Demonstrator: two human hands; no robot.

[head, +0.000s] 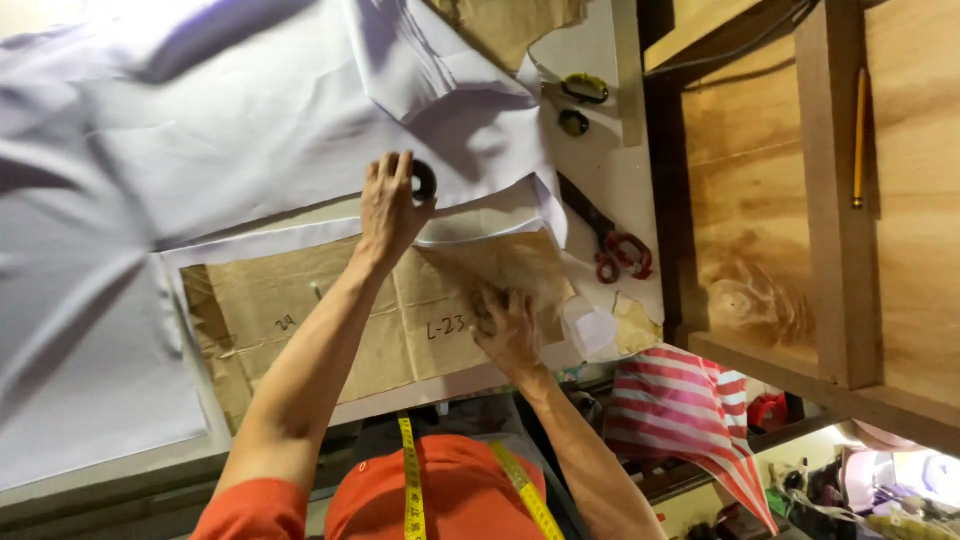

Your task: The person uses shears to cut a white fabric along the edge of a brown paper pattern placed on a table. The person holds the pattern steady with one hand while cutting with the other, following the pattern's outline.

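A: Log L hand first. What've you got?

B: Your left hand (392, 210) lies flat, fingers spread, on white fabric (250, 110), fingertips touching a small dark ring-shaped object (424, 180). Not gripping anything, just pressing down.

A: R hand?

B: Your right hand (508, 330) rests palm-down on the brown paper pattern (300, 320), fingers loosely curled at a crumpled paper edge. Can't tell whether it pinches the paper or only presses it.

A: Pattern position?

B: Flat on the table (600, 170), on top of a white fabric layer, partly under the bigger white sheet. Both hands sit along its far and right edges.

A: Surroundings?

B: Red-handled scissors (615, 245) just beside the fabric, well apart from both hands. Yellow-handled tool (583, 88) further along the table. Yellow tape measure (410, 480) hangs round your neck over the orange shirt (450, 490). Red-striped cloth (690, 410) below table edge. Pencil (859, 135) on wood shelving (760, 200).
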